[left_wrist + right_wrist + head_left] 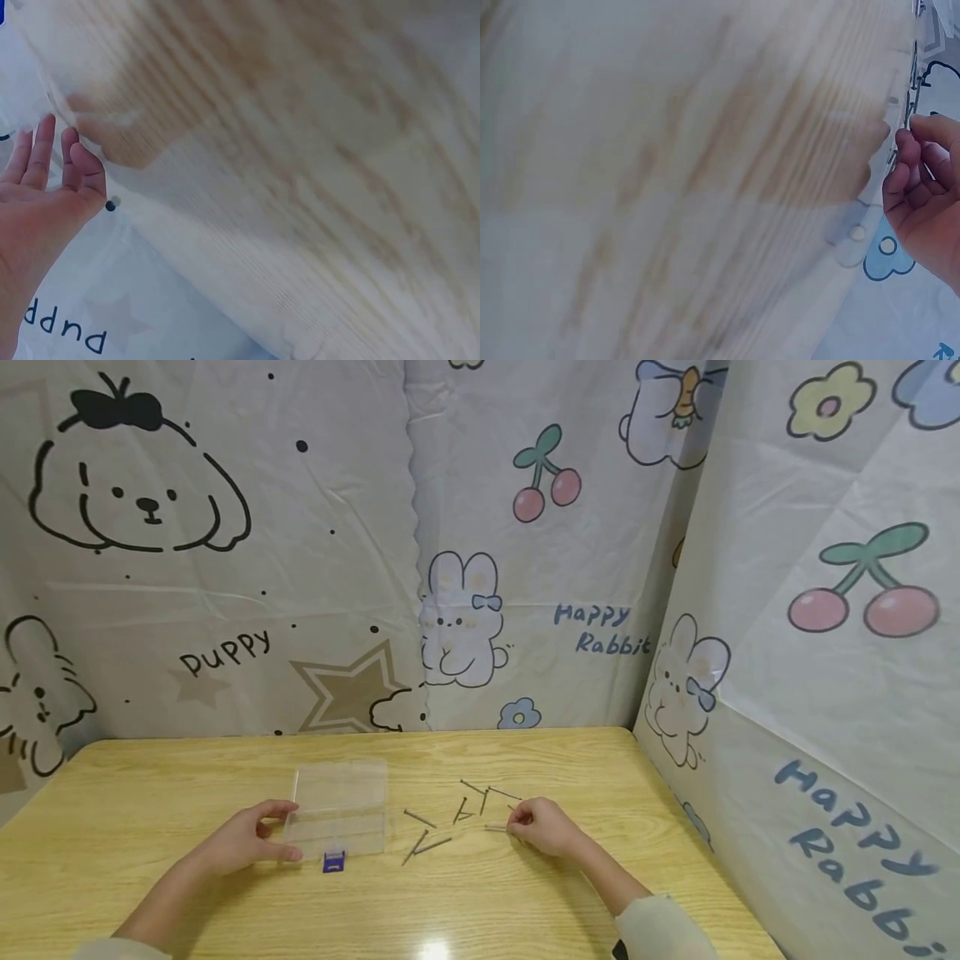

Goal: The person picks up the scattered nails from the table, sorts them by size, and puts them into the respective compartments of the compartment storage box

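Note:
A clear plastic box (337, 814) with a purple-blue latch (333, 862) on its front edge lies left of the table's middle. My left hand (251, 837) rests against the box's left side, thumb near the front corner and fingers farther back; in the left wrist view the fingers (45, 154) are mostly extended. Right of the box, several thin metal nails (433, 845) are scattered on the table. With fingertips low at the right end of this scatter, my right hand (543, 827) pinches a nail (495, 827), whose shaft points left from the fingers.
The wood-grain table (450, 910) meets a printed cloth (337, 568) hanging along its back. Another cloth panel (825, 693) slopes along the right side. More nails (504, 792) lie just behind my right hand.

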`<action>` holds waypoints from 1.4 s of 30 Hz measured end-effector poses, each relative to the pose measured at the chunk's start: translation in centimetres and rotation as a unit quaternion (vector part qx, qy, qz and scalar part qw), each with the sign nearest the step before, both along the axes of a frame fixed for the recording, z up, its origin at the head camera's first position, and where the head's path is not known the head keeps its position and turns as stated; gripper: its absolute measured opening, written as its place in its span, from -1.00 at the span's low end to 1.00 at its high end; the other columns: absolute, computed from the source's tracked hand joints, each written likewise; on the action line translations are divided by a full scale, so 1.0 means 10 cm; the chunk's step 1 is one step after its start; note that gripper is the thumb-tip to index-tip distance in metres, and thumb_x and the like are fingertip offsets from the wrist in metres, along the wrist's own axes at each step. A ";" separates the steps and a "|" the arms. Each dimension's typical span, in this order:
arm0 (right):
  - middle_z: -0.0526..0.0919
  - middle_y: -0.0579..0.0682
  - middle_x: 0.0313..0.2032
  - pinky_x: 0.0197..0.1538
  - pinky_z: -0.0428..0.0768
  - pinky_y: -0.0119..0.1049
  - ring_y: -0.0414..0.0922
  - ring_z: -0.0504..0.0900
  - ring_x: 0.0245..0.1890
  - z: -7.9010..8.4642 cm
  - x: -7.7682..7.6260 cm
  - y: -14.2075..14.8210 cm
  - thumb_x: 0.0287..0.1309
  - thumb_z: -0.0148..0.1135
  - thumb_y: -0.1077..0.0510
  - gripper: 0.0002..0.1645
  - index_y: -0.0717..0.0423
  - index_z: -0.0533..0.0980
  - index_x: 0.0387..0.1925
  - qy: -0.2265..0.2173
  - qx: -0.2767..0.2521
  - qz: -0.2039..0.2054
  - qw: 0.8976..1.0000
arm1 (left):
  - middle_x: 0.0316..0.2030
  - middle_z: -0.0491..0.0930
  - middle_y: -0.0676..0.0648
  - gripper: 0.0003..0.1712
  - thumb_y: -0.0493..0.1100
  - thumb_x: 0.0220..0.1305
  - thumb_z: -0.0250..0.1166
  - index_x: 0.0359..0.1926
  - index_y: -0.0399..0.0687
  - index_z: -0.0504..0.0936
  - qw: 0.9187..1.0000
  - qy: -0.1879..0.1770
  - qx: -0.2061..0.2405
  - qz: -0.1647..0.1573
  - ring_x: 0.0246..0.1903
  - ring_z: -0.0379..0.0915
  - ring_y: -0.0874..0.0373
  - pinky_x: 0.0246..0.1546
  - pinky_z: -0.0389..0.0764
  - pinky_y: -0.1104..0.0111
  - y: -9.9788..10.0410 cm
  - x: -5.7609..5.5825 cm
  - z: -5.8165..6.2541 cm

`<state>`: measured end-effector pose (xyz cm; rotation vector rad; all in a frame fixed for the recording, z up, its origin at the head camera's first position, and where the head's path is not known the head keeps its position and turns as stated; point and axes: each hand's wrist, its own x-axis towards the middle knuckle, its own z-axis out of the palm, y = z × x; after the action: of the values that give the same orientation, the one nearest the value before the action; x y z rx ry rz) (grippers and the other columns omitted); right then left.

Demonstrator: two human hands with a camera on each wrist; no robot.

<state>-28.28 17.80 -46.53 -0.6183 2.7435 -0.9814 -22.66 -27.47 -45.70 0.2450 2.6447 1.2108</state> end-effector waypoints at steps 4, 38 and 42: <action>0.58 -0.11 -0.46 -0.42 0.43 -0.48 -0.26 0.43 -0.47 -0.02 0.01 -0.02 0.16 0.21 0.21 -0.88 0.16 0.61 -0.41 0.002 -0.007 -0.005 1.000 | 0.18 0.32 -0.44 -0.06 0.04 -0.03 0.46 0.27 -0.32 0.26 1.000 0.005 -0.006 0.003 0.01 0.37 -0.17 -0.04 0.48 0.07 0.00 0.01 -0.01; 0.58 -0.10 -0.45 -0.39 0.43 -0.50 -0.29 0.42 -0.45 0.19 0.04 -0.61 0.14 0.16 0.22 -0.88 0.15 0.61 -0.38 0.019 -0.026 0.034 0.999 | 0.23 0.27 -0.43 -0.10 0.02 0.04 0.41 0.28 -0.31 0.21 0.999 0.009 0.033 -0.009 0.17 0.18 -0.42 0.14 0.29 -0.17 0.01 0.04 -0.06; 0.58 -0.10 -0.45 -0.40 0.43 -0.49 -0.29 0.41 -0.47 0.24 0.05 -0.70 0.13 0.16 0.22 -0.88 0.15 0.61 -0.39 0.019 -0.029 0.039 0.999 | 0.22 0.26 -0.44 -0.09 0.03 0.05 0.40 0.29 -0.31 0.20 0.999 0.010 0.030 -0.008 0.16 0.17 -0.42 0.14 0.28 -0.18 0.00 0.04 -0.07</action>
<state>-27.80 10.80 -44.17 -0.7545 2.7085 -1.0446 -22.29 -27.47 -46.38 0.2883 2.6203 1.2914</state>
